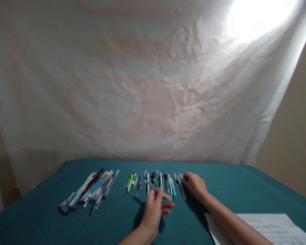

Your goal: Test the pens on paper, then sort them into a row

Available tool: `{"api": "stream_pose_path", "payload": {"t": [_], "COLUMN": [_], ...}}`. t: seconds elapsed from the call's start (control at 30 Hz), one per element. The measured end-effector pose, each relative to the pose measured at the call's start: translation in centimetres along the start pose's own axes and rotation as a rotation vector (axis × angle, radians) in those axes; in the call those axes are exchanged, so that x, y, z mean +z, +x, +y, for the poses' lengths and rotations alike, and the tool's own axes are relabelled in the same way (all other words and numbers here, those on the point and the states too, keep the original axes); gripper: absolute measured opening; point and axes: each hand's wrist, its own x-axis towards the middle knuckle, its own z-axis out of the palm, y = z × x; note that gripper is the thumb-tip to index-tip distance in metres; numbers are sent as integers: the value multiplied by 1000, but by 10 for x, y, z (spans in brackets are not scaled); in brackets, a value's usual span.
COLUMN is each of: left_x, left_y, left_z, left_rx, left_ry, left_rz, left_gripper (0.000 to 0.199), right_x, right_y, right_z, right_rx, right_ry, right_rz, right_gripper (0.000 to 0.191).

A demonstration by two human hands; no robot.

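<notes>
My left hand [153, 207] is raised over the cloth in front of a row of pens. Between its thumb and fingers it grips a slim clear pen [153, 185], tilted down to the right; its other fingers stick out to the side. At the right end of the row, my right hand [193, 183] rests low with curled fingertips pressed together. What those fingertips hold, if anything, is too small to tell. Just left of them lies a clear-barrelled pen [181, 189]. A bright green pen [130, 182] and a light blue pen [173, 188] are in the same row.
A heap of mixed pens [97, 187] lies to the left on the dark green tablecloth [104, 228]. Printed sheets of paper [267, 226] are at the front right, partly under my right forearm. A pale sheet [142, 102] hangs behind the table.
</notes>
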Motion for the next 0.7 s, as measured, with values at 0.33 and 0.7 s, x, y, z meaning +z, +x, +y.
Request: {"api": "stream_pose_path", "payload": {"t": [0.33, 0.7], "left_x": [2, 3], "left_y": [1, -4], "left_z": [-1, -3], "left_rx": [80, 210], "left_ry": [62, 155], "left_rz": [-59, -145], "left_gripper": [34, 29], "right_x": [-37, -24], "right_y": [-64, -75], "right_z": [-61, -53], "right_rx": [127, 98], "right_ry": [1129, 1114], "right_rz": [-604, -661], "right_gripper": [40, 28]}}
